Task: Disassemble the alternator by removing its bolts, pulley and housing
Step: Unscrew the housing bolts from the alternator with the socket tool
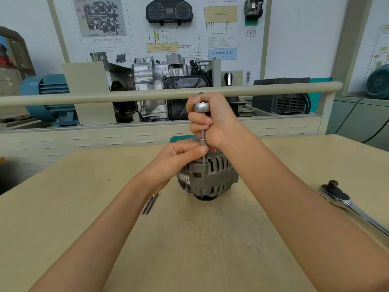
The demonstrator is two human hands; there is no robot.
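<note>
**Count of things on the table**

One alternator (207, 178) stood on the table (84, 207). Two hands (179, 157) were at it, sharing one driver tool (202, 123). Left of the alternator lay two slim bolts (149, 203); to its right, one ratchet wrench (353, 207).

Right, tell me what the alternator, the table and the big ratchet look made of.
Alternator: dull grey, probably cast aluminium; matte, slotted housing. Table: pale wood or laminate, faint grain and scuffs. Ratchet: steel, seemingly chrome-plated; bright mirror highlights along the handle.
</note>
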